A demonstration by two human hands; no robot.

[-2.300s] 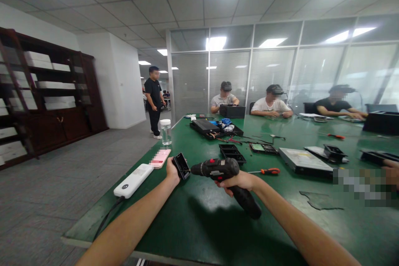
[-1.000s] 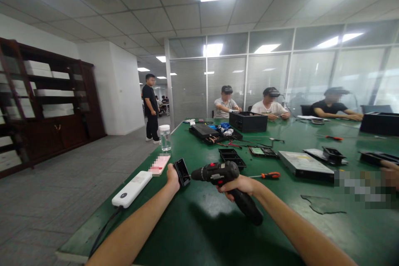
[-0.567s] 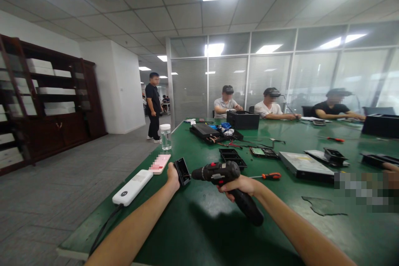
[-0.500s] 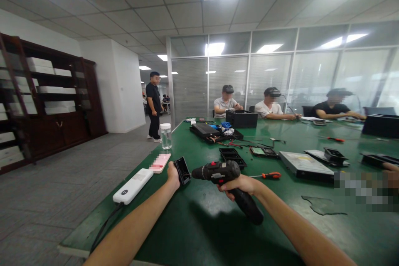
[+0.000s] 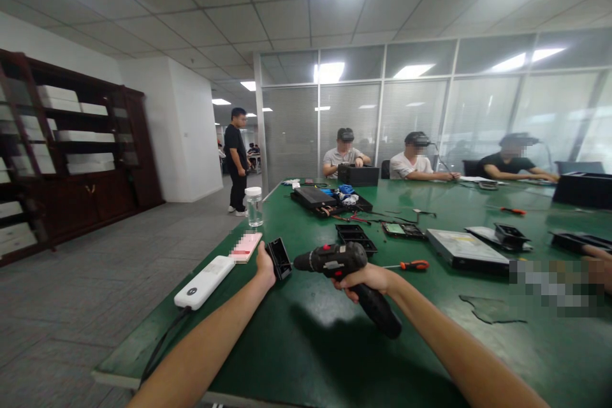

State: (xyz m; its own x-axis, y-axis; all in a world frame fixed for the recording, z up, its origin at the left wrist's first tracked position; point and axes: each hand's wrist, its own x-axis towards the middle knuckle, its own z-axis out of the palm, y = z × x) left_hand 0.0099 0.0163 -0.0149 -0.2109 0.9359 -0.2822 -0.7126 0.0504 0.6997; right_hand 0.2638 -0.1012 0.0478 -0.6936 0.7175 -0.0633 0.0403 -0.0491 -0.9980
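Note:
My right hand [image 5: 366, 279] is wrapped round the grip of a black cordless drill [image 5: 337, 260] with red accents. The drill lies level in the air, its chuck pointing left. My left hand [image 5: 266, 265] holds a small black open-sided plastic frame [image 5: 278, 258], tilted above the table near its left edge. The chuck end is right by the frame's open side; whether the bit touches a screw is too small to tell. Behind the drill lies an orange-handled screwdriver [image 5: 414, 265], and a black tray-like part [image 5: 356, 239] with compartments sits just beyond.
On the left edge are a white power strip [image 5: 205, 282], a pink phone [image 5: 247, 246] and a clear jar [image 5: 255, 210]. A glass-like shard [image 5: 492, 310] and a silver drive [image 5: 466, 250] lie right. Co-workers sit across the green table [image 5: 268, 357]; another person's hand [image 5: 597, 266] is at right.
The black frame in my left hand has turned slightly, showing more of its inside. The drill stays at it. Across the table, a co-worker's black case has shifted left.

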